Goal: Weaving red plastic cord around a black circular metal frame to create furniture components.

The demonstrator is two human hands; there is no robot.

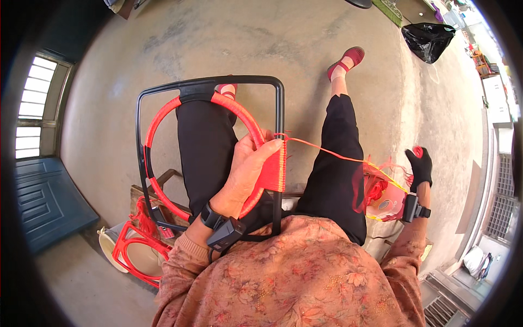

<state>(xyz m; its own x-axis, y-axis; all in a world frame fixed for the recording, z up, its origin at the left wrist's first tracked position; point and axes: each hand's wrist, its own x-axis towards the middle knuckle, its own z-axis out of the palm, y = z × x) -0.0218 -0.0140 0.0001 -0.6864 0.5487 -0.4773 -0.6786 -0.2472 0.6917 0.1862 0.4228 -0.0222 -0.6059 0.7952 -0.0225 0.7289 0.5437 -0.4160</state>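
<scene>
A black tubular frame (pixel 279 103) with an inner ring (pixel 239 109) wrapped in red cord rests over my lap. My left hand (pixel 248 166) grips its right side, thumb pressed near the top of a band of red wrapping (pixel 275 171) that joins ring to side bar. From that bar a thin red cord (pixel 327 150) stretches rightward toward my right hand (pixel 421 168), out to the side. This hand wears a black glove and is curled, with something red at its fingers. Exactly where the cord enters it is hard to see.
Beside my right leg sits a bag (pixel 388 201) with red cord inside. At lower left, a red-wrapped piece (pixel 128 253) leans on a pale bucket (pixel 111 248), near a wooden stool (pixel 139 199). A black plastic bag (pixel 429 41) lies on the floor at far right.
</scene>
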